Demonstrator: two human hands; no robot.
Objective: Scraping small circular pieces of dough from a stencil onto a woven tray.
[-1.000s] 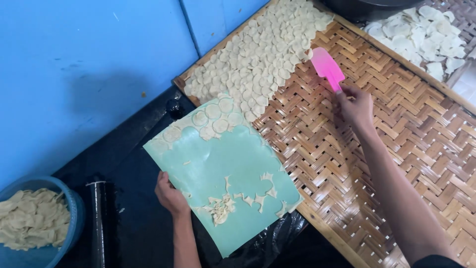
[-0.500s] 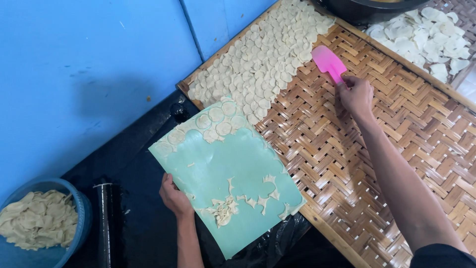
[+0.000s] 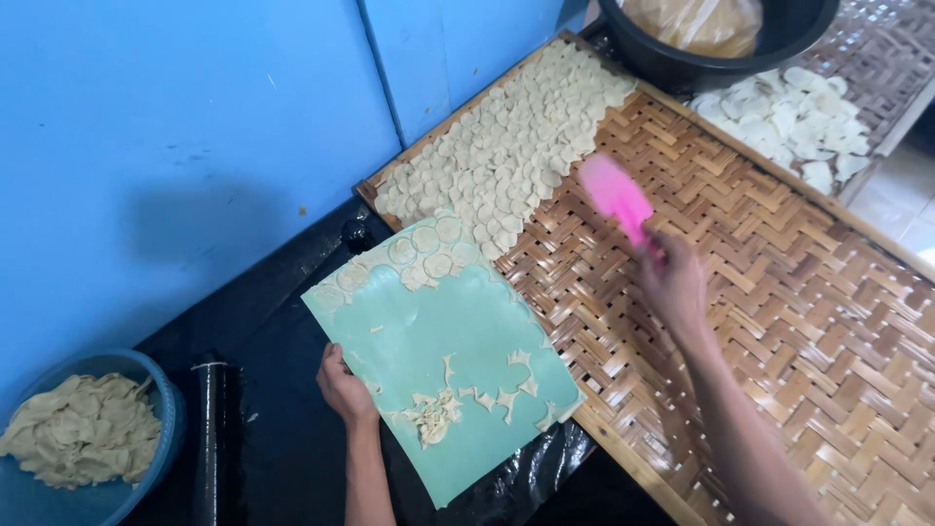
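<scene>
Head view. The left hand (image 3: 343, 388) grips the near-left edge of a flat turquoise rectangular sheet (image 3: 443, 356), fingers curled closed around that edge and thumb under it as far as can be seen. The sheet's long axis runs away from these fingers, up and to the right, ending at a row of pale round dough discs (image 3: 429, 255) on its far end; ragged dough scraps (image 3: 436, 414) lie just right of the fingers. The right hand (image 3: 674, 284), motion-blurred, is closed around the handle of a pink flat-bladed plastic scraper (image 3: 616, 195), whose blade points up and left from the fingers. The discs lie well to the left of the blade, across bare weave of the woven bamboo tray (image 3: 779, 292); the tray's overlapping dough rounds (image 3: 516, 146) lie nearer the blade. The left hand is the nearer to the discs along the sheet.
</scene>
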